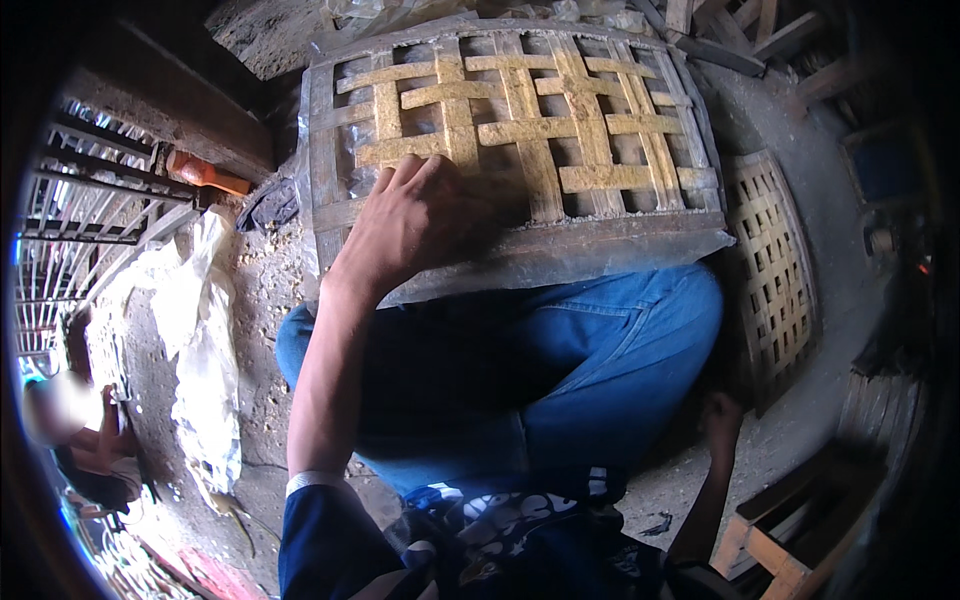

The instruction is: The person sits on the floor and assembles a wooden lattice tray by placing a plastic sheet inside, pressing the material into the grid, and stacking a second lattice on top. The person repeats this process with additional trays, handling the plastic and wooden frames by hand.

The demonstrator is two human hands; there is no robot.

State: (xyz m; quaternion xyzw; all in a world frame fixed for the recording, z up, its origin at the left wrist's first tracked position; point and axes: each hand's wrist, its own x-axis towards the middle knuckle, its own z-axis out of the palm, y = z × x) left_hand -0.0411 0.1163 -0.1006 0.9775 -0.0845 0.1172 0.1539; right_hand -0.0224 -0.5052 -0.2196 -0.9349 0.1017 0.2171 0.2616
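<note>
Over my crossed legs in blue jeans lies a framed panel (545,152) of wide yellow-brown strips woven in an open lattice. A clear plastic sheet shows under its wooden rim. My left hand (418,220) rests at the panel's near left, knuckles up and fingers curled down against the strips. What those fingers hold, if anything, is hidden beneath the hand. Off to the right, beyond my knee, my right hand (720,415) is low near the floor, in shadow. Its fingers look curled in, and nothing nameable shows in them.
A second woven panel (770,270) with a finer lattice leans at the right. An orange-handled tool (205,173) and crumpled white plastic (205,340) lie left. Wooden frames (765,555) stand lower right. Another person (95,440) sits at the far left by slatted bars.
</note>
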